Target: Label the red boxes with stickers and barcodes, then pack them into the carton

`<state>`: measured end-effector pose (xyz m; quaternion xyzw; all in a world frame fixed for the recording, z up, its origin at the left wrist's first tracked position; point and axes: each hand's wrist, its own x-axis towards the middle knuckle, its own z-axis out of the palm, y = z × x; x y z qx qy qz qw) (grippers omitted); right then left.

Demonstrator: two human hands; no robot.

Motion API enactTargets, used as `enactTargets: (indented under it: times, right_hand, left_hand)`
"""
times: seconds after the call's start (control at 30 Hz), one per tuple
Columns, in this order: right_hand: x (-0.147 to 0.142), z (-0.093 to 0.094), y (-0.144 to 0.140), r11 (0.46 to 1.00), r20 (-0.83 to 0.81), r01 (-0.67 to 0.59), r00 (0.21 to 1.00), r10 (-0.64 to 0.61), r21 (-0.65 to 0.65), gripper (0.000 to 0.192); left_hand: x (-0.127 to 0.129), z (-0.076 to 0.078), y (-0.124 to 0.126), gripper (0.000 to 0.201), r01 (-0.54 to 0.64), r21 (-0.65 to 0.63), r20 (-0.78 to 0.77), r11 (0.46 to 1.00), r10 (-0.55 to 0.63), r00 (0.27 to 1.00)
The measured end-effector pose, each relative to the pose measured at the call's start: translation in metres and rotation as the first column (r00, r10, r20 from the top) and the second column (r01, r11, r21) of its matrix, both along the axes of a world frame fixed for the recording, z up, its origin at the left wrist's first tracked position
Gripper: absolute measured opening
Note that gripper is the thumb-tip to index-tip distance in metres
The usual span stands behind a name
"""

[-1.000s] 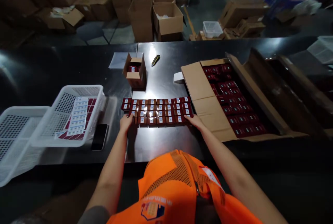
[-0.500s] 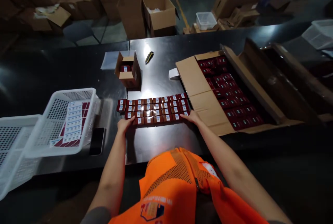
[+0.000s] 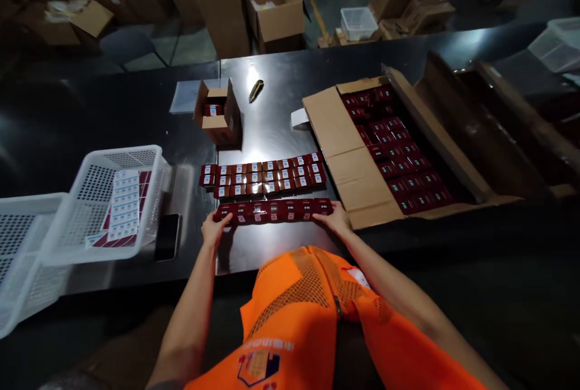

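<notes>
Between my two hands is a row of small dark red boxes [image 3: 274,211], squeezed from both ends, with small pale print on the faces toward me. My left hand [image 3: 214,228] grips the left end, thumb in front. At the right end my right hand [image 3: 334,219] presses with its thumb along the near side. Just beyond lie further rows of the same boxes [image 3: 269,177], each with a white and blue sticker facing up. A gap of bare metal separates them from the held row. Whether the held row touches the table, I cannot tell.
A large open carton [image 3: 362,160] of dark red boxes stands right. A small carton [image 3: 220,121] and a utility knife [image 3: 256,91] are farther back. Left are a white basket [image 3: 156,160] with sticker sheets [image 3: 124,202], and a phone [image 3: 167,237]. A small white box [image 3: 299,118] lies beside the large carton.
The nearest row has come away from the other rows toward me. It has tipped, so its stickered faces no longer face up and its printed dark red sides show.
</notes>
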<state>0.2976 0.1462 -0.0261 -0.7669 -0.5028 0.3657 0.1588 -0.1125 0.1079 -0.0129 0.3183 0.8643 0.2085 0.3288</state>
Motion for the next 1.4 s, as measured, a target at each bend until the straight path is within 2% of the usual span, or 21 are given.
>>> enactTargets:
  times: [0.13,0.23,0.33,0.4,0.47,0.53,0.63,0.7,0.8,0.9,1.03,1.1,1.2,1.27,1.4]
  right_hand:
    - [-0.002,-0.007,-0.026,0.999,0.034,-0.016,0.999,0.015,0.03,0.079]
    - [0.005,-0.005,-0.03,0.993,0.038,-0.107,0.994,0.106,0.048,0.091]
    - [0.016,0.008,-0.028,0.964,0.069,-0.251,0.967,0.246,0.086,0.109]
    - [0.018,0.02,-0.025,0.923,0.111,-0.364,0.93,0.351,0.128,0.106]
    - [0.016,0.029,-0.021,0.863,0.152,-0.476,0.878,0.455,0.168,0.095]
    - [0.01,0.032,-0.013,0.799,0.18,-0.571,0.82,0.543,0.188,0.088]
    - [0.002,0.026,0.001,0.732,0.194,-0.654,0.756,0.625,0.19,0.092]
    - [0.002,0.019,0.007,0.724,0.193,-0.664,0.748,0.636,0.187,0.099]
    - [0.01,0.011,0.008,0.758,0.185,-0.621,0.783,0.594,0.197,0.105]
    - [0.02,0.006,-0.005,0.835,0.166,-0.504,0.863,0.477,0.221,0.108]
    - [0.023,-0.009,-0.031,0.935,0.116,-0.274,0.96,0.254,0.226,0.111]
    - [0.02,-0.019,-0.039,0.963,0.084,-0.172,0.984,0.158,0.209,0.104]
    - [0.016,-0.028,-0.041,0.98,0.031,-0.072,0.997,0.067,0.183,0.083]
    - [0.014,-0.031,-0.038,0.985,0.003,-0.033,0.999,0.033,0.168,0.072]
    - [0.016,-0.027,-0.029,0.988,-0.027,-0.014,0.999,0.018,0.153,0.061]
  left_hand:
    - [0.005,-0.012,-0.028,0.046,0.017,0.125,0.112,0.992,-0.031,0.993]
    - [-0.002,-0.013,-0.033,0.05,0.065,0.163,0.132,0.984,-0.087,0.987]
    - [-0.015,-0.008,-0.03,0.062,0.138,0.172,0.06,0.975,-0.151,0.987]
    - [-0.021,-0.002,-0.026,0.079,0.215,0.185,-0.033,0.959,-0.213,0.977]
    - [-0.022,0.004,-0.022,0.094,0.327,0.199,-0.117,0.924,-0.309,0.944]
    - [-0.019,0.008,-0.015,0.1,0.471,0.195,-0.166,0.86,-0.445,0.88]
    - [-0.011,0.011,-0.001,0.104,0.639,0.164,-0.205,0.752,-0.607,0.767]
    - [-0.01,0.014,0.006,0.107,0.662,0.121,-0.233,0.74,-0.627,0.743]
    - [-0.015,0.016,0.006,0.112,0.591,0.063,-0.248,0.804,-0.561,0.79]
    - [-0.022,0.01,-0.008,0.115,0.462,0.063,-0.214,0.885,-0.44,0.872]
    - [-0.019,-0.006,-0.03,0.097,0.285,0.065,-0.151,0.956,-0.273,0.95]
    - [-0.015,-0.014,-0.035,0.083,0.221,0.068,-0.126,0.973,-0.211,0.969]
    - [-0.01,-0.019,-0.034,0.068,0.173,0.086,-0.111,0.981,-0.163,0.98]
    - [-0.01,-0.019,-0.032,0.065,0.17,0.101,-0.112,0.98,-0.159,0.981]
    - [-0.012,-0.015,-0.03,0.064,0.197,0.119,-0.134,0.973,-0.181,0.974]
